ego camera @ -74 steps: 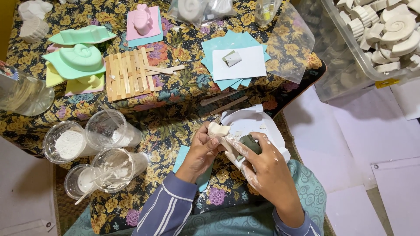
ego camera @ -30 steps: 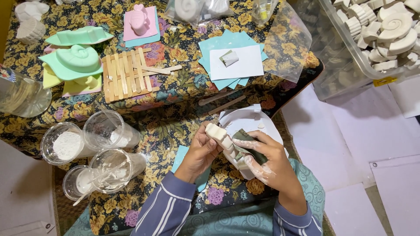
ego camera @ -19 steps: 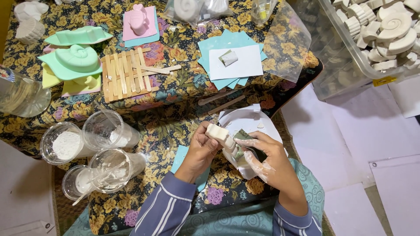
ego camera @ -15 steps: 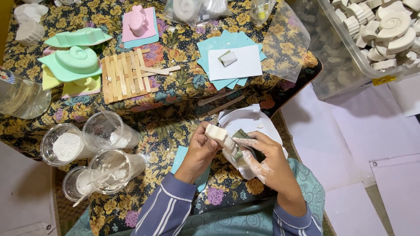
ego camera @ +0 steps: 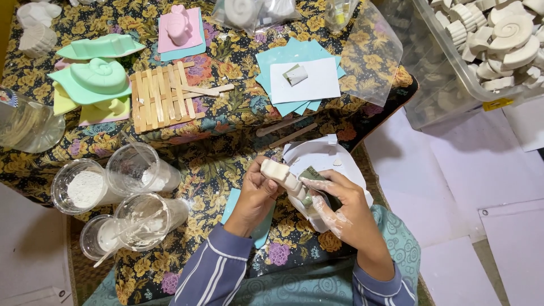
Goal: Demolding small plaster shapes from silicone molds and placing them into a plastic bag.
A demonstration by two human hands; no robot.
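Step in hand: smoothing a white plaster cast [ego camera: 281,171] with a sanding pad.
Left hand [ego camera: 255,195] fingers clamped on the cast, held above the white paper sheet [ego camera: 317,156]; right hand [ego camera: 340,204] pinches the grey-green sanding pad [ego camera: 311,175] against it. Next move likely calls for light, even strokes.

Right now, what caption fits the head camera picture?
Left hand holds a white plaster piece; right hand rubs it with a green pad.
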